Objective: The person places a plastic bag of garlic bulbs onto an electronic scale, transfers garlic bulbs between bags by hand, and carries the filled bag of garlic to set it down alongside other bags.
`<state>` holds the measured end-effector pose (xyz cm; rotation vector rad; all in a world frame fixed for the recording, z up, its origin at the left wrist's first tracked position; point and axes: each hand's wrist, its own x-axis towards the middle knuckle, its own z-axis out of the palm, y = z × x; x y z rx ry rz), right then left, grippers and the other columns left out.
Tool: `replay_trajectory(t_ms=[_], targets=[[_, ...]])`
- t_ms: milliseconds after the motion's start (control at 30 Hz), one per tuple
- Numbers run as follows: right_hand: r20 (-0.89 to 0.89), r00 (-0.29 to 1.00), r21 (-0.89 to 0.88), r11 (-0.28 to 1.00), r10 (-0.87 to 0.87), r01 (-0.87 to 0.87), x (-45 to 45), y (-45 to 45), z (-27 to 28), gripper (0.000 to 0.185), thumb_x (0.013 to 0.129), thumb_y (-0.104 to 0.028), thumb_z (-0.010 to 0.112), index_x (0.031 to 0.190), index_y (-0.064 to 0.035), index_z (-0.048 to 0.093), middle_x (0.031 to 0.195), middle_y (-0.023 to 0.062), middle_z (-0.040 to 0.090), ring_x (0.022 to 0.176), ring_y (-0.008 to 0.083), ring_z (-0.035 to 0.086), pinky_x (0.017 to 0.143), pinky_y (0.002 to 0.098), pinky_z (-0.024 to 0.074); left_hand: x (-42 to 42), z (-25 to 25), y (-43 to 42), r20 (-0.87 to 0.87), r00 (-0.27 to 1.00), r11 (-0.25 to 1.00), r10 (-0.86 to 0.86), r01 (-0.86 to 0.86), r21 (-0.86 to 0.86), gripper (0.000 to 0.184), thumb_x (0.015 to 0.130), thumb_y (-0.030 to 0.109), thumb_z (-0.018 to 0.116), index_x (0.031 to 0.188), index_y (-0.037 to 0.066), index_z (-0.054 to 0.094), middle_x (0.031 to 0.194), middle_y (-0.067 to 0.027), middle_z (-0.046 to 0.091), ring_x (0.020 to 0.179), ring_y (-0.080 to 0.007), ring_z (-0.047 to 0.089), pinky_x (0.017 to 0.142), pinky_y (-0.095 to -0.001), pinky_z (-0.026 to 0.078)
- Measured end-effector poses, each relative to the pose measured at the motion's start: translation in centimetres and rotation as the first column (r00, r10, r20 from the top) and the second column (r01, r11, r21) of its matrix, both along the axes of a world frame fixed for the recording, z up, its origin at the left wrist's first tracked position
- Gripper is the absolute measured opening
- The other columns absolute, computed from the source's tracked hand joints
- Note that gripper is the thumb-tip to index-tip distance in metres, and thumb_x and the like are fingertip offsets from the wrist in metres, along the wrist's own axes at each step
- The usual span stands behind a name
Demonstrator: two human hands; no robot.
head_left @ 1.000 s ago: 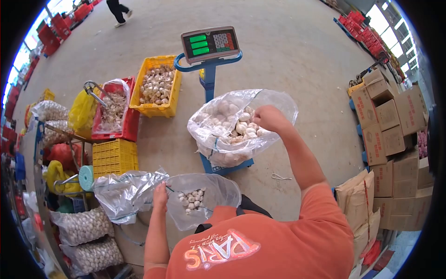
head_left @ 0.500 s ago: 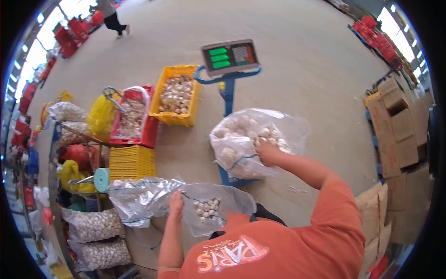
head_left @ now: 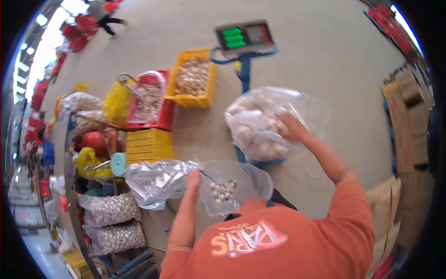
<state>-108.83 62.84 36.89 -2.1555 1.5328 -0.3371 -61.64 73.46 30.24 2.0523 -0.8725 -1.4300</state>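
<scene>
My left hand [head_left: 193, 180] is closed on the rim of a clear plastic bag [head_left: 255, 179], which hangs open in front of my body. A small heap of garlic bulbs [head_left: 223, 191] lies inside it. On the platform of a blue scale [head_left: 245, 76] stands a larger clear bag [head_left: 251, 132] filled with garlic. My right hand [head_left: 291, 128] reaches into this bag's opening, against the bulbs at its right side. Its fingers are blurred and partly hidden there, so I cannot see whether they grip a bulb.
Beyond my left hand are a silvery plastic sheet [head_left: 160, 179], a yellow crate [head_left: 148, 145], a red crate [head_left: 165, 121] and a yellow bin of garlic [head_left: 206, 99]. Filled garlic bags [head_left: 114, 209] are stacked at left. Cardboard boxes [head_left: 400, 128] line the right. A person [head_left: 102, 16] walks far off.
The whole view has shifted, with the scale and crates now higher and further right. My right hand still reaches into the large bag, and my left hand keeps hold of the smaller bag's rim.
</scene>
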Motion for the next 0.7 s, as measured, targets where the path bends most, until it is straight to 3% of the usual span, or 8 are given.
replay_trajectory(t_ms=[33, 67, 133, 267, 333, 500, 600, 700], targets=[[0.033, 0.994, -0.024, 0.994, -0.107, 0.108, -0.4, 0.3, 1.0, 0.056, 0.067, -0.025, 0.067, 0.121, -0.0141, 0.055, 0.111, 0.0179, 0.056, 0.107, 0.0332, 0.051, 0.094, 0.0397, 0.0404, 0.5, -1.2, -0.2, -0.094, 0.994, 0.999, 0.05, -0.049, 0.011, 0.037, 0.092, 0.035, 0.043, 0.103, 0.005, 0.062, 0.102, -0.0115, 0.06, 0.094, -0.0204, 0.053, 0.083, -0.0342, 0.04], [0.11, 0.982, -0.194, 0.966, -0.152, 0.171, -0.7, 0.4, 1.3, 0.059, 0.063, -0.024, 0.07, 0.119, -0.0117, 0.056, 0.109, 0.0177, 0.058, 0.103, 0.034, 0.053, 0.092, 0.0391, 0.0411, 0.6, -1.4, -0.1, -0.095, 0.996, 0.998, -0.002, -0.004, -0.065, 0.035, 0.092, 0.035, 0.044, 0.099, 0.006, 0.063, 0.082, -0.0053, 0.057, 0.077, -0.0149, 0.051, 0.069, -0.0302, 0.041], [0.155, 0.924, 0.014, 0.936, -0.35, 0.352, -1.7, 0.6, 3.6, 0.061, 0.063, -0.025, 0.073, 0.121, -0.0147, 0.057, 0.109, 0.0157, 0.058, 0.101, 0.0293, 0.056, 0.088, 0.036, 0.0438, -0.9, 2.4, -0.2, -0.216, 0.975, 0.999, 0.044, -0.038, 0.033, 0.032, 0.093, 0.034, 0.045, 0.091, 0.008, 0.063, 0.057, 0.0066, 0.032, 0.048, -0.0039, 0.029, 0.042, -0.0223, 0.021], [0.465, 0.663, 0.291, 0.808, -0.587, 0.512, -1.5, 2.3, 7.1, 0.044, 0.073, -0.019, 0.07, 0.115, -0.0118, 0.061, 0.093, 0.0016, 0.057, 0.083, 0.0111, 0.052, 0.073, 0.0256, 0.0452, -1.4, 3.4, -0.6, -0.25, 0.967, 0.997, 0.041, -0.022, 0.081, 0.031, 0.093, 0.035, 0.046, 0.089, 0.008, 0.062, 0.052, 0.0076, 0.028, 0.043, -0.0036, 0.026, 0.039, -0.0217, 0.018], [0.677, 0.453, 0.394, 0.805, -0.58, 0.443, -1.4, 3.9, 9.0, 0.028, 0.076, -0.016, 0.068, 0.103, -0.0089, 0.063, 0.09, -0.0022, 0.058, 0.077, 0.0057, 0.051, 0.066, 0.0209, 0.0434, -1.5, 3.4, -0.5, -0.237, 0.97, 0.998, 0.047, -0.034, 0.056, 0.032, 0.093, 0.036, 0.046, 0.089, 0.008, 0.062, 0.052, 0.0076, 0.028, 0.043, -0.0039, 0.026, 0.039, -0.0217, 0.018], [0.775, 0.486, 0.417, 0.904, -0.405, 0.089, 5.4, 10.0, 12.5, 0.014, 0.079, -0.01, 0.064, 0.093, -0.0065, 0.062, 0.084, 0.0011, 0.061, 0.075, 0.0066, 0.058, 0.062, 0.0206, 0.0466, -1.9, 3.1, -1.1, -0.261, 0.965, 0.997, 0.041, -0.021, 0.08, 0.032, 0.093, 0.036, 0.045, 0.09, 0.009, 0.062, 0.054, 0.007, 0.03, 0.044, -0.0045, 0.027, 0.04, -0.0221, 0.019], [0.734, 0.48, 0.639, 0.727, -0.48, -0.251, 12.9, 12.5, 12.4, 0.012, 0.082, -0.01, 0.063, 0.094, -0.0056, 0.062, 0.091, 0.0007, 0.06, 0.071, 0.0061, 0.057, 0.056, 0.0207, 0.0471, -2.6, 2.8, -1.4, -0.265, 0.964, 0.998, 0.03, -0.016, 0.057, 0.031, 0.093, 0.035, 0.045, 0.09, 0.009, 0.062, 0.055, 0.0067, 0.031, 0.044, -0.0047, 0.027, 0.04, -0.0222, 0.019], [0.665, 0.746, 0.216, 0.944, 0.044, -0.249, 20.2, 14.2, 7.1, 0.027, 0.079, -0.024, 0.068, 0.101, -0.007, 0.063, 0.096, 0.0115, 0.061, 0.086, 0.0244, 0.061, 0.075, 0.0335, 0.0487, -2.7, 2.5, -1.2, -0.265, 0.964, 0.998, 0.022, -0.006, 0.062, 0.031, 0.093, 0.035, 0.046, 0.089, 0.01, 0.062, 0.055, 0.0069, 0.031, 0.044, -0.0047, 0.027, 0.04, -0.022, 0.019]])
